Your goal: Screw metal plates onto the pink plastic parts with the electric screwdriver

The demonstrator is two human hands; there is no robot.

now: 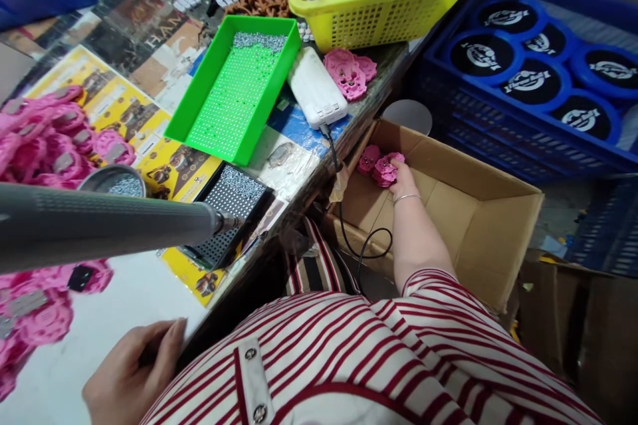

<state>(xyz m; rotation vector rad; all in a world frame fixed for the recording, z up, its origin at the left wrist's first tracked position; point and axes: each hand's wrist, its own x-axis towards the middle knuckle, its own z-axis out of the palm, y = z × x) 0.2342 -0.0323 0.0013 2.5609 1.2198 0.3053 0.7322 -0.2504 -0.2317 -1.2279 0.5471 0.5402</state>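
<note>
My right hand (403, 180) reaches down into an open cardboard box (448, 206) and grips a pink plastic toy part (385, 171). Another pink part (369, 158) lies just beside it in the box's corner. On the white work surface, near the table edge, my left hand (137, 372) rests in a loose fist, with nothing showing in it. A grey electric screwdriver (109, 222) crosses the left side, its bit over a black perforated tray (224, 212) of small screws. Pink parts with metal plates (37, 315) lie beyond my left hand.
A green tray (224, 86) with screws, a white power bank (316, 89) and a small metal bowl (114, 182) are on the table. A yellow basket (359, 20) stands behind. A black cable (341, 212) hangs by the box. Blue crates (503, 96) stand right.
</note>
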